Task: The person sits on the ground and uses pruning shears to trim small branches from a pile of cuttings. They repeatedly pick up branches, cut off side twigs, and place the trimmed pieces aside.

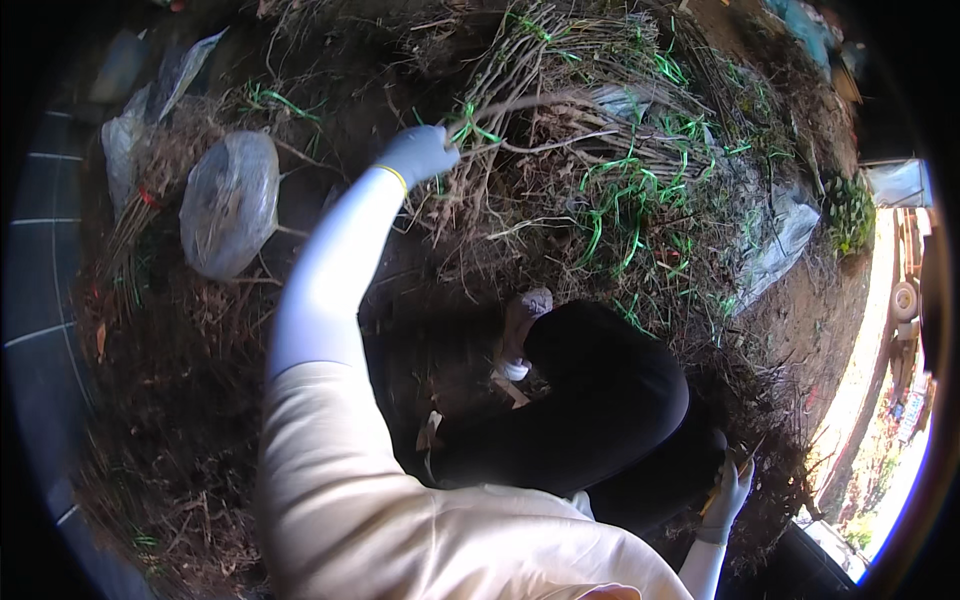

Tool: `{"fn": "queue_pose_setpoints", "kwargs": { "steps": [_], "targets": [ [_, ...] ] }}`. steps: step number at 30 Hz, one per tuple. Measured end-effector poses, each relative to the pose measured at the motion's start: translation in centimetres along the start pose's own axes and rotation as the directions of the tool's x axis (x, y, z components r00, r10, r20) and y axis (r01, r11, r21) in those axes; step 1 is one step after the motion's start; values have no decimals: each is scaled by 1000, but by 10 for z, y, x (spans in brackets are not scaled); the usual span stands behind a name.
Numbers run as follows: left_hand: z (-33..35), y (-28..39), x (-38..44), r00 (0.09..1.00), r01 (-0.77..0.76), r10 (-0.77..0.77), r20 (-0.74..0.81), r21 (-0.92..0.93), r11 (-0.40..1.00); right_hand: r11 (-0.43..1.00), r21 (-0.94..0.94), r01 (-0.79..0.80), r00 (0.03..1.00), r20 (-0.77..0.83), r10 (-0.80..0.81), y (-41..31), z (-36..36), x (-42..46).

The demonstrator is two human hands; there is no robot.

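My left hand [421,154], in a pale grey glove, reaches out over a heap of bare-root woody plants. Its fingers close around a thin bare stem [517,103], blurred along its length. Right beside the fingertips is a knotted green plastic tie [474,129]. Down at the lower right, my right hand [729,491], gloved as well, grips a small hand tool with a yellow-orange handle [709,501]. A pointed tip sticks out past the fingers; its exact kind is hard to tell.
Bundled stems [600,45] and loose green ties [637,187] cover the heap. A plastic-wrapped round bundle [229,206] lies left, near a plant bundle with a red tie [150,196]. Plastic sheeting [780,240] lies right. My bent knee [615,375] is in front.
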State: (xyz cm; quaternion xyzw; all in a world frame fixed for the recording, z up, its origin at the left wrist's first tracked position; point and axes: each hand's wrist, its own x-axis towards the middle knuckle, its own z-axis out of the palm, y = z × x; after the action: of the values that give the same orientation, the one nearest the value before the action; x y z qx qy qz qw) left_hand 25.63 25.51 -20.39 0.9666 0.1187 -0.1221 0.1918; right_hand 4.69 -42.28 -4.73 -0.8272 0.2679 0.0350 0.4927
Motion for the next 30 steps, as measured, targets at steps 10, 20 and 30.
{"fn": "queue_pose_setpoints", "kwargs": {
  "steps": [10, 20, 30],
  "targets": [
    [112, -8, 46, 973, 142, -112, -200, 144, 979, 997, -75, 24, 997, -73, -30, -1, 13, 9],
    [11, -8, -5, 969, 119, -84, -230, 142, 983, 995, 50, 88, 989, -123, -81, -3, 16, -6],
    [-131, 130, -112, 939, -260, 337, -65, -775, 576, 924, 235, 302, 952, -23, -305, -52, 34, -9]
  ]
}}
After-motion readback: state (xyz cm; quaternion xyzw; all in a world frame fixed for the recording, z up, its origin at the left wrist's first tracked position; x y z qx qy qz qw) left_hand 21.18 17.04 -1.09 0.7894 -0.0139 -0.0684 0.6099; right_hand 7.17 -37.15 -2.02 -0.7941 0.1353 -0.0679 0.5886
